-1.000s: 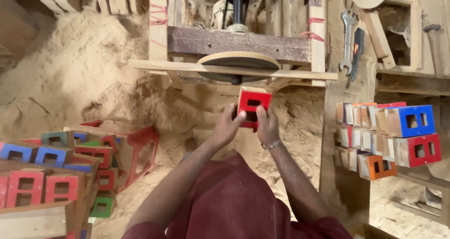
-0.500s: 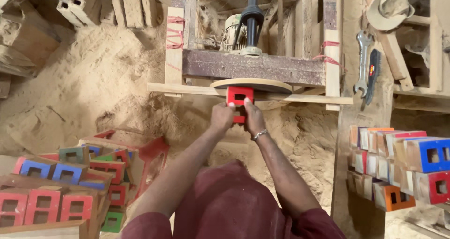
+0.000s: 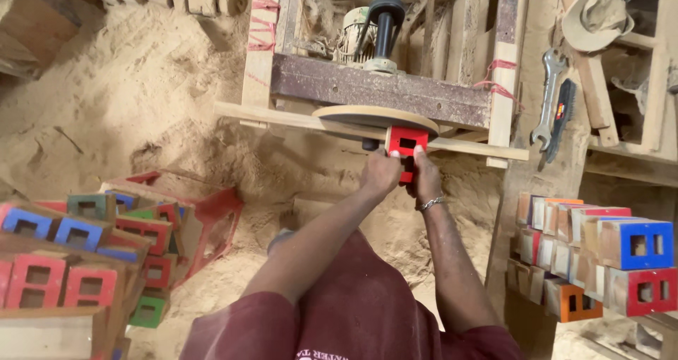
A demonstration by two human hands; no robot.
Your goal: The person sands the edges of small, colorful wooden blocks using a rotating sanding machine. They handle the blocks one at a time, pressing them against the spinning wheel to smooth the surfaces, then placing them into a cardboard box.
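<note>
Sanding step | red block (image 3: 405, 145) pressed up against edge of flat sanding disc (image 3: 375, 117) | left hand (image 3: 380, 174) and right hand (image 3: 426, 180) fingers clamped on block from below | next likely: steady pressure, fingers clear of disc

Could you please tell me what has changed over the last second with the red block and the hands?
Both hands, left hand and right hand, carried the red wooden block with square holes up and away from the body, until its top reached the round flat wooden disc of the machine. Neither hand let go. The stacks of painted blocks on both sides stayed as they were.
</note>
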